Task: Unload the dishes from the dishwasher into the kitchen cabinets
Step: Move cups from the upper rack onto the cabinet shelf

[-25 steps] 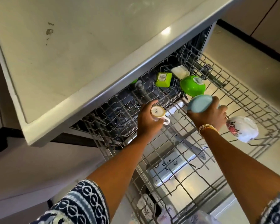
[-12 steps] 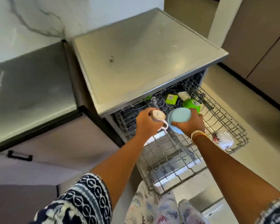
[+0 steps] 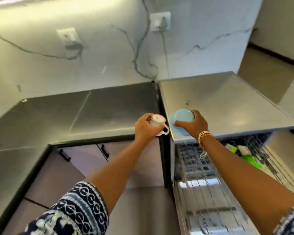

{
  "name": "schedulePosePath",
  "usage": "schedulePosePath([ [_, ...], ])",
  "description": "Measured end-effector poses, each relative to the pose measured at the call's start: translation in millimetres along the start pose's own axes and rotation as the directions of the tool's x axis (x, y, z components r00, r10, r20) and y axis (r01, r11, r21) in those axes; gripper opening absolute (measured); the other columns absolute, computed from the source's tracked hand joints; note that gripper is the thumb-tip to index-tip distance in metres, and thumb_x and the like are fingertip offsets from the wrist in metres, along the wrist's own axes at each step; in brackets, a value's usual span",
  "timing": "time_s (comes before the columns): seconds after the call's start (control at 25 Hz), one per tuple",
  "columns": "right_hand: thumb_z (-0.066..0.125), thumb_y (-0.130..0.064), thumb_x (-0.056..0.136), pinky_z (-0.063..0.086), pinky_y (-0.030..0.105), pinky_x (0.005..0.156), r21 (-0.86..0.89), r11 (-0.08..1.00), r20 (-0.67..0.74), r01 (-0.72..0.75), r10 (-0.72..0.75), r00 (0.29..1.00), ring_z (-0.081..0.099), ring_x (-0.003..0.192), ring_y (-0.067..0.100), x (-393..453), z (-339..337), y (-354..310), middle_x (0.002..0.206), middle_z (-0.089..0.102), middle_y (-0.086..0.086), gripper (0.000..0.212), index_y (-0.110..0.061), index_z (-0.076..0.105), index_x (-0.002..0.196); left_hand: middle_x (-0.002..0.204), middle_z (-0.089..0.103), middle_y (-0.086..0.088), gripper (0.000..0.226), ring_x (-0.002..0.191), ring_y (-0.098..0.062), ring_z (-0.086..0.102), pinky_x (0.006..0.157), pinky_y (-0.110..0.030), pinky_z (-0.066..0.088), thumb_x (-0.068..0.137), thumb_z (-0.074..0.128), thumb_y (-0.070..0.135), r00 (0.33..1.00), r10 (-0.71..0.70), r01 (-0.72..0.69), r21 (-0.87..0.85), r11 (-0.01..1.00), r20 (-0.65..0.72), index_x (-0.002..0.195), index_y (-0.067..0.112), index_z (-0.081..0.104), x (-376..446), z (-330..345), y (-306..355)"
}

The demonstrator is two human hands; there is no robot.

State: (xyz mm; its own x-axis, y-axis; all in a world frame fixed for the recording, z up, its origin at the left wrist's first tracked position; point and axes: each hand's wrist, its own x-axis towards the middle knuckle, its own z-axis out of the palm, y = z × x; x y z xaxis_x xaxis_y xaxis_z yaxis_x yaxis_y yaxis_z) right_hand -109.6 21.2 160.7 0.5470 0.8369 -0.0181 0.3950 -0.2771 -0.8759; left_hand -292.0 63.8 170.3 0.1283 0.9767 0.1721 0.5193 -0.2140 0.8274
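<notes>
Counter (image 3: 78,116) below; left hand (image 3: 145,128) grips cup (image 3: 157,122), right hand (image 3: 193,124) pinches tilted bowl (image 3: 181,121), wet bowl could slip.

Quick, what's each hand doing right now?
Left hand: grips a small white handled cup, upside down.
Right hand: grips a light blue bowl.

Short sleeves (image 3: 78,209) in a navy fabric printed with white rings and pale blue bands cover both upper arms; a stack of thin gold bangles (image 3: 205,137) circles the right wrist, forearms bare.
</notes>
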Motion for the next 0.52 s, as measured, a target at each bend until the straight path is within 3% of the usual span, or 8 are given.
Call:
schedulePosePath([
  [0.12, 0.084, -0.042, 0.063, 0.046, 0.036, 0.091, 0.04, 0.992, 0.046, 0.118, -0.12, 0.992, 0.054, 0.112, 0.028, 13.9, 24.3, -94.4, 0.126, 0.056, 0.006, 0.081, -0.017, 0.047, 0.131, 0.094, 0.069, 0.005, 0.045, 0.084, -0.007, 0.059, 0.075, -0.016, 0.042, 0.062, 0.085, 0.029, 0.994, 0.026, -0.024, 0.02, 1.0, -0.109, 0.103, 0.018, 0.068, 36.8, -86.2, 13.7],
  [0.28, 0.083, -0.045, 0.064, 0.049, 0.034, 0.089, 0.09, 0.952, 0.046, 0.292, -0.297, 0.954, 0.054, 0.11, 0.026, 29.1, 49.5, -212.6, 0.125, 0.056, 0.006, 0.081, -0.018, 0.046, 0.131, 0.091, 0.073, 0.001, 0.05, 0.084, -0.013, 0.067, 0.079, -0.027, 0.054, 0.057, 0.087, 0.041, 0.963, 0.09, -0.088, 0.02, 0.996, -0.254, 0.098, 0.018, 0.072, 90.3, -188.3, 34.1],
  [0.44, 0.082, -0.048, 0.064, 0.045, 0.029, 0.083, 0.133, 0.899, 0.006, 0.417, -0.422, 0.907, 0.054, 0.106, 0.022, 48.4, 64.3, -322.7, 0.122, 0.058, 0.004, 0.077, -0.018, 0.048, 0.127, 0.085, 0.072, 0.001, 0.044, 0.075, -0.011, 0.065, 0.065, -0.017, 0.049, 0.062, 0.085, 0.044, 0.923, 0.179, -0.179, 0.031, 0.983, -0.341, 0.093, 0.015, 0.073, 147.4, -280.5, 63.0],
  [0.52, 0.083, -0.048, 0.063, 0.043, 0.029, 0.08, 0.157, 0.874, -0.034, 0.461, -0.461, 0.887, 0.052, 0.101, 0.02, 57.9, 64.2, -376.6, 0.119, 0.057, 0.003, 0.078, -0.019, 0.048, 0.126, 0.083, 0.071, -0.001, 0.044, 0.075, -0.014, 0.065, 0.065, -0.02, 0.051, 0.064, 0.084, 0.046, 0.902, 0.214, -0.222, 0.021, 0.975, -0.374, 0.09, 0.013, 0.073, 178.3, -319.7, 80.9],
])
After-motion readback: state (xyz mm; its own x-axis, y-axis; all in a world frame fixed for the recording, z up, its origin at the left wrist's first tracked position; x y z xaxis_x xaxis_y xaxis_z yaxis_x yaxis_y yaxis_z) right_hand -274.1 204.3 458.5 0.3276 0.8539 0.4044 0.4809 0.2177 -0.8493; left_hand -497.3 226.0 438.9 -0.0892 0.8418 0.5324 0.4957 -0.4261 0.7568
